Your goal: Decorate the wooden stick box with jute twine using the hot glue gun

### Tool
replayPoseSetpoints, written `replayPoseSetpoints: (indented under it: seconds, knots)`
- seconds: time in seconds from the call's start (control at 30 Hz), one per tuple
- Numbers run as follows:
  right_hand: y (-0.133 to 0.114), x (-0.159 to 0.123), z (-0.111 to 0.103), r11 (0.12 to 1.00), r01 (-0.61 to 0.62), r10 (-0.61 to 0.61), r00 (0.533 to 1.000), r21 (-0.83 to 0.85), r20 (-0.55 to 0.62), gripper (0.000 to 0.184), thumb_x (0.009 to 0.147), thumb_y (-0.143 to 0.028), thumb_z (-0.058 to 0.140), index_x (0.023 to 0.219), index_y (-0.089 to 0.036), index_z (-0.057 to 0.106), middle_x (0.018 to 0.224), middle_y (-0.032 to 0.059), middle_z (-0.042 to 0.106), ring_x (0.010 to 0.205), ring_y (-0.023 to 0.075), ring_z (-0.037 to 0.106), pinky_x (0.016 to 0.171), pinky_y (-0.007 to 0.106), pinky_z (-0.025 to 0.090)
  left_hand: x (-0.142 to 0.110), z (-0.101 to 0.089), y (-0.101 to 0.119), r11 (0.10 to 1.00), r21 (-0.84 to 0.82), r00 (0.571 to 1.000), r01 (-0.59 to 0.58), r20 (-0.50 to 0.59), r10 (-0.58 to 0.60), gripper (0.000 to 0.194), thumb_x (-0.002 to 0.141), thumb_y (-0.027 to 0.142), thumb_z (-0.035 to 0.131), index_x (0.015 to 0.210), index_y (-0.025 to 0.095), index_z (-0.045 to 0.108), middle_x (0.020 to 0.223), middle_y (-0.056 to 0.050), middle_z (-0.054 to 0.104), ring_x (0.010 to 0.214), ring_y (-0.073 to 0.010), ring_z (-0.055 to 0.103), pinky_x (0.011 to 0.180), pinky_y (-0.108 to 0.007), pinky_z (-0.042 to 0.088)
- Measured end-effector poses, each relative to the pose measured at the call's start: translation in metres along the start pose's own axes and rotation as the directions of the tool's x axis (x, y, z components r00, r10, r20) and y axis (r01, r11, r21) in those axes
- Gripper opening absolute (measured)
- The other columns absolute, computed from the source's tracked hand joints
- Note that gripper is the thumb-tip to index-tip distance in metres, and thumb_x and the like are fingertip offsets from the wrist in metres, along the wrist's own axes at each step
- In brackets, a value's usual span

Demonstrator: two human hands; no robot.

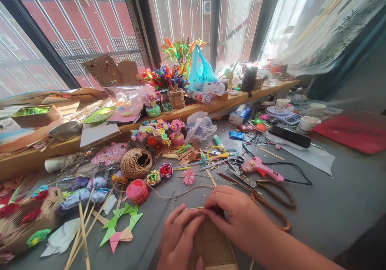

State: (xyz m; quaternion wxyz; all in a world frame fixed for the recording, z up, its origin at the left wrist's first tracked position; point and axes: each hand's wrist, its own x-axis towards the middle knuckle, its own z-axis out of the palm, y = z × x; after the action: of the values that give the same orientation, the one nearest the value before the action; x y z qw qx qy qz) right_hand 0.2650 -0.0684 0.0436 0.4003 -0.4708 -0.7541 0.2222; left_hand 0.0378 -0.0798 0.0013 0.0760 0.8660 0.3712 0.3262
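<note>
While fingers (187, 226) hold cardboard (215, 244), scissors (286, 191) lie just beyond.

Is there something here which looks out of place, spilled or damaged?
I see no clear spill or damage. Slightly odd: a red-and-white labelled bottle lies on its side on the wooden ledge, while the jar nearby stands upright.

- The bottom edge cuts off the lower part of the left hand (180, 235) for us.
- In the right hand (231, 211), bent fingers hide from us whatever lies between them.
- We see the cardboard piece (214, 244) only in part, covered by both hands and cropped below.
- We cannot make out the small writing on the blue bag (201, 71).
</note>
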Motion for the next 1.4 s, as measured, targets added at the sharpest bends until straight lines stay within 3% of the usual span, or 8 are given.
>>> replayPoseSetpoints:
  seconds: [0.23,0.43,0.77,1.3,1.4]
  knots:
    - [-0.002,-0.007,-0.005,0.999,0.034,-0.033,0.996,-0.008,0.081,0.019,0.103,-0.012,0.057,0.101,-0.021,0.074,0.096,0.0067,0.073,0.088,0.0195,0.070,0.080,0.028,0.056,-0.001,0.000,0.000,1.000,0.025,1.000,0.011,0.014,-0.011,0.051,0.092,0.027,0.054,0.142,0.027,0.064,0.138,-0.009,0.070,0.136,-0.0340,0.061,0.114,-0.049,0.054]
    - [-0.003,-0.024,-0.002,0.990,0.017,-0.012,0.999,-0.139,0.036,0.023,0.105,-0.014,0.053,0.105,-0.021,0.075,0.089,0.0057,0.070,0.082,0.0208,0.068,0.073,0.031,0.055,-0.004,0.003,-0.001,1.000,0.006,1.000,0.015,0.001,-0.015,0.051,0.093,0.026,0.052,0.142,0.028,0.064,0.137,-0.009,0.070,0.137,-0.0333,0.060,0.115,-0.048,0.053]
    - [-0.009,-0.023,0.005,0.989,0.090,-0.094,0.995,-0.116,-0.029,0.024,0.101,-0.008,0.053,0.107,-0.022,0.072,0.091,0.0059,0.075,0.082,0.0203,0.072,0.074,0.029,0.060,-0.003,0.003,0.002,0.999,-0.023,0.999,0.041,-0.009,-0.042,0.051,0.094,0.026,0.052,0.143,0.029,0.065,0.137,-0.009,0.069,0.136,-0.0345,0.060,0.113,-0.051,0.054]
    - [-0.013,-0.024,0.006,0.997,-0.017,0.018,1.000,-0.074,0.017,0.024,0.098,-0.010,0.055,0.100,-0.023,0.075,0.087,0.0058,0.073,0.079,0.0205,0.071,0.072,0.030,0.060,-0.005,0.006,-0.001,0.999,-0.005,0.999,0.035,-0.021,-0.035,0.049,0.094,0.029,0.052,0.141,0.028,0.066,0.135,-0.010,0.071,0.135,-0.0351,0.062,0.111,-0.050,0.055]
    - [-0.012,-0.024,0.006,0.995,0.008,-0.007,1.000,-0.100,0.010,0.024,0.098,-0.009,0.054,0.098,-0.021,0.074,0.087,0.0066,0.072,0.078,0.0206,0.070,0.071,0.030,0.059,-0.004,0.006,0.000,0.999,-0.020,0.999,0.039,-0.023,-0.040,0.049,0.094,0.029,0.052,0.141,0.028,0.065,0.136,-0.010,0.070,0.135,-0.0352,0.062,0.112,-0.051,0.055]
